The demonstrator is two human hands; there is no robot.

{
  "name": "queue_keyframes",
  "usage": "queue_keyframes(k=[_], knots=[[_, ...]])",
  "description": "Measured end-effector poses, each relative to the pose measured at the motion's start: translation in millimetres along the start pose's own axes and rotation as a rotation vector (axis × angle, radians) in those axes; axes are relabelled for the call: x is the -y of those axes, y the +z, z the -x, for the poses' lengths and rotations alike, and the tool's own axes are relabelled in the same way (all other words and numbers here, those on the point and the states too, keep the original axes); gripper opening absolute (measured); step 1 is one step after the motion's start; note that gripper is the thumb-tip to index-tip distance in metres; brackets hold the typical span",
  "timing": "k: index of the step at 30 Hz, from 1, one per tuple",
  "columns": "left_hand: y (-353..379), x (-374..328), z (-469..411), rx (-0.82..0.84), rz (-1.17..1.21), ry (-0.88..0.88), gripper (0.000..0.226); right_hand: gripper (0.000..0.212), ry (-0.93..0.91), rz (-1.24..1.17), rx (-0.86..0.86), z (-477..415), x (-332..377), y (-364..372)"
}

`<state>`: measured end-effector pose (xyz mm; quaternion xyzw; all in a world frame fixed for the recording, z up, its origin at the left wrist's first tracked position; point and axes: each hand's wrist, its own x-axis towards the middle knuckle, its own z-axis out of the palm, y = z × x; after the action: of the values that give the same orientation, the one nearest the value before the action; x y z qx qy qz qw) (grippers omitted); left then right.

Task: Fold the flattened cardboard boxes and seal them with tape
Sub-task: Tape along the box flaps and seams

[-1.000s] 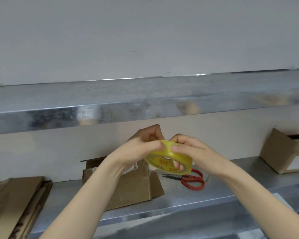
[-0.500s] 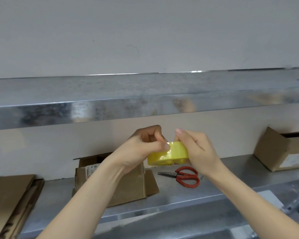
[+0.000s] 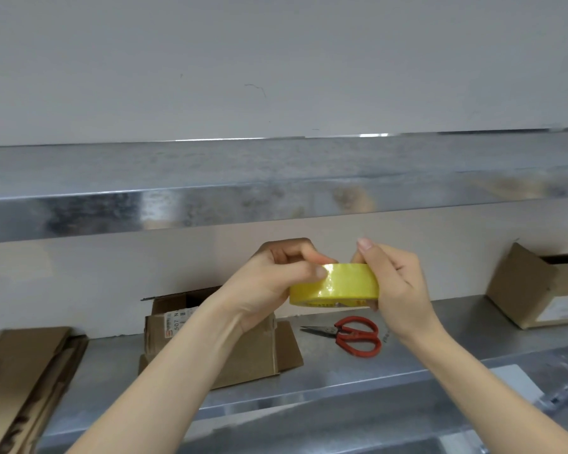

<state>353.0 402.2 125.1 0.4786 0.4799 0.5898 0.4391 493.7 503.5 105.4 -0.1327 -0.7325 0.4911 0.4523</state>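
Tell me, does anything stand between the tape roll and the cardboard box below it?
Nothing visible does. The left hand and right hand hold the tape roll above the cardboard box; the scissors lie to its right.

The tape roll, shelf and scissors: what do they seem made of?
The tape roll looks like glossy, translucent yellow plastic film. The shelf is likely sheet metal: grey, mottled sheen. The scissors: red handles seem plastic or coated, blades dark metal.

Even, dim light; glare on the steel shelf edge; soft blur.
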Motion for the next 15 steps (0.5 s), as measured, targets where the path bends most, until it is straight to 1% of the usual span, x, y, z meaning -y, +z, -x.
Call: queue_keyframes(k=[2,5,8,12,15], knots=[[4.2,-1.9,-0.3,-0.014,-0.015,0.002,0.004,0.062,-0.029,0.037,0.014,0.3,-0.2,-1.4],[8.2,-3.8,-1.8,-0.041,-0.045,-0.005,0.005,0.063,-0.024,0.032,0.004,-0.8,-2.2,-4.6],[8.5,-3.1,-2.7,-0.055,-0.032,-0.013,0.005,0.06,0.011,-0.003,0.01,-3.7,-4.1,-5.7],[7.6,-2.7,-3.3,-0.03,-0.032,-0.016,0.012,0.048,0.08,-0.064,0.009,-7.7,-4.9,-8.3],[8.5,-0.8,-4.7,-0.024,-0.02,-0.023,0.017,0.051,0.131,-0.114,-0.02,-8.2,-6.5,-9.1]])
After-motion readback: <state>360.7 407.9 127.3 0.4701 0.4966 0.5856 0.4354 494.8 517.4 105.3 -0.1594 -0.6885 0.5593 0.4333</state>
